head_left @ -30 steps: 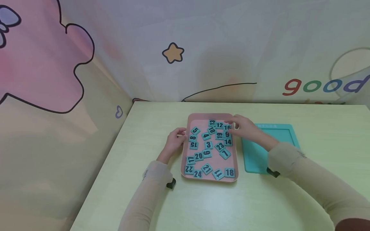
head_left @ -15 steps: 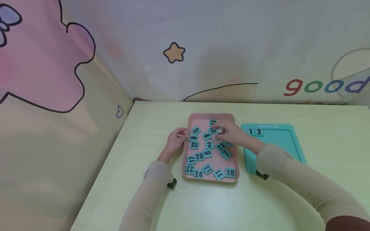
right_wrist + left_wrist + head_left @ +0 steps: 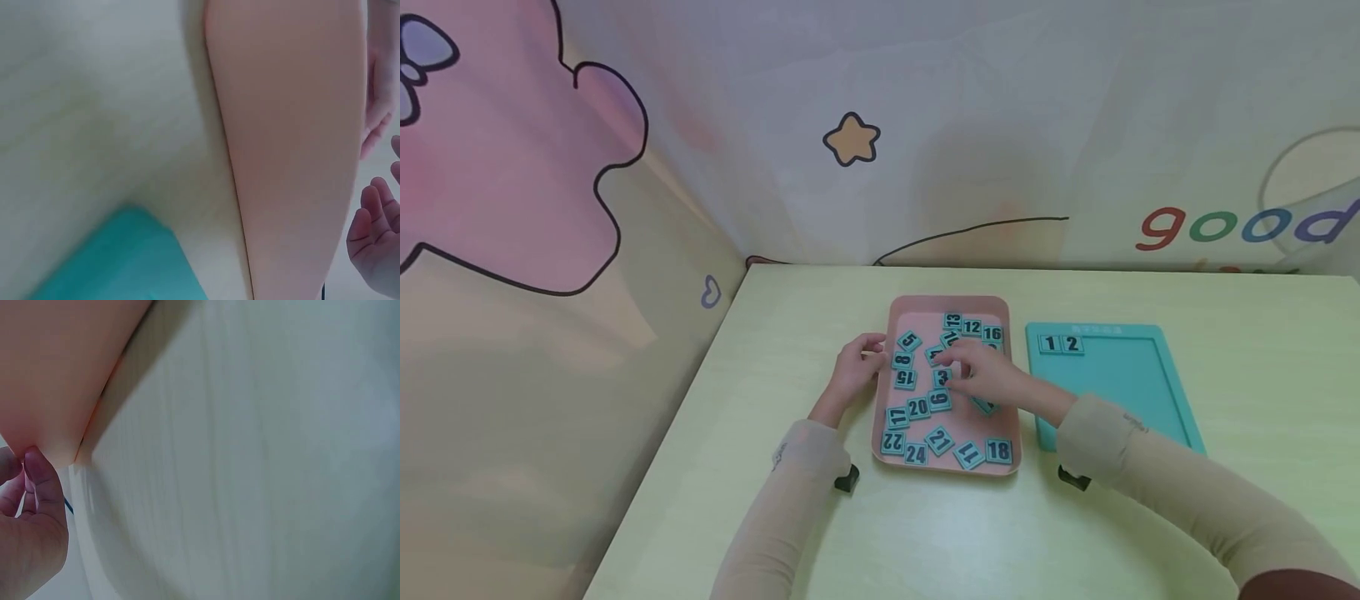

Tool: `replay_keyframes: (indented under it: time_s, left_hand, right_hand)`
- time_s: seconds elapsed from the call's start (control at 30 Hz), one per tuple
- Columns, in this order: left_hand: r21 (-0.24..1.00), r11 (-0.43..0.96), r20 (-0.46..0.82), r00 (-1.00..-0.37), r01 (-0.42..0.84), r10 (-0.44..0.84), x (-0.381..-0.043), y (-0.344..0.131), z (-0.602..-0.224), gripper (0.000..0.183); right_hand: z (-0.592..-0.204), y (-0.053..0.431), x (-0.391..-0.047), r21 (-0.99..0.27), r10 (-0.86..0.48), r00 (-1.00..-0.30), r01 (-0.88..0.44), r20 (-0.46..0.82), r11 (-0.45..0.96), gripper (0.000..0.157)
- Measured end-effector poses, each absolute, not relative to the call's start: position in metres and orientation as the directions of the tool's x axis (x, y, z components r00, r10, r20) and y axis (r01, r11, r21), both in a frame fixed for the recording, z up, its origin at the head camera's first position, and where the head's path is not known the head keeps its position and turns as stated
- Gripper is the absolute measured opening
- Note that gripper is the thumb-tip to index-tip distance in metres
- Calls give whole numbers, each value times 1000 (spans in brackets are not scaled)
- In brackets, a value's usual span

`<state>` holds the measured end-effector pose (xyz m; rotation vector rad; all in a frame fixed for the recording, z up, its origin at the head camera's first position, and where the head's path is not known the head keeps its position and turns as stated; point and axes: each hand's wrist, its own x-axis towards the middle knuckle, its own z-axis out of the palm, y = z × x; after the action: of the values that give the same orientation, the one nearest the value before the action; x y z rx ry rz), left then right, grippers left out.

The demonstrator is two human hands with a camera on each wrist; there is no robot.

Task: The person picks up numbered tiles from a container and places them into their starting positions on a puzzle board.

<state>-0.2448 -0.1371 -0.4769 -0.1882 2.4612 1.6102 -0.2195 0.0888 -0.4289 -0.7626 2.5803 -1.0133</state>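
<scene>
A pink tray [image 3: 951,304] full of teal number tiles lies on the table. My left hand [image 3: 852,367] pinches its left rim; in the left wrist view the thumb [image 3: 39,469] lies against the tray's corner edge. My right hand [image 3: 985,371] is over the tray, thumb and fingers spread apart, with the fingertips right at the 3 tile [image 3: 942,378] and the 4 tile [image 3: 933,356]. No tile shows between them. Behind that hand the tiles on the tray's right are partly hidden. The right wrist view shows loosely bent fingers [image 3: 359,234] beyond the tray wall.
To the right of the tray lies a teal board [image 3: 1105,383] with a raised frame. The 1 tile [image 3: 1050,343] and 2 tile [image 3: 1072,343] sit side by side in its upper left corner. My right sleeve [image 3: 1157,442] covers the board's lower right part.
My right hand has moved left and toward me, from the 16 and 9 tiles to the 3 and 4 tiles, uncovering the 1 and 2 tiles on the board. The left hand stays put.
</scene>
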Motion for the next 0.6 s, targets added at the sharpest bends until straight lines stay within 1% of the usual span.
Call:
replay_keyframes:
  time_s: [0.17, 0.27, 0.43, 0.6]
  left_hand:
    - [887, 400, -245, -969, -229, -11, -246, -136, -478, 34]
    - [883, 407, -252, -968, -235, -13, -246, -136, -480, 35]
    - [883, 410, -247, -969, -231, -14, -246, -137, -480, 35]
    - [886, 405, -239, -971, -225, -16, -246, -137, -480, 34]
  right_hand:
    - [-434, 86, -211, -698, -592, -802, -381, -76, 606, 37]
    - [-438, 85, -206, -684, -618, -782, -406, -85, 607, 36]
    - [-441, 85, -198, -668, -637, -761, -411, -123, 621, 36]
    - [-442, 84, -192, -630, -664, -737, -459, -123, 626, 35]
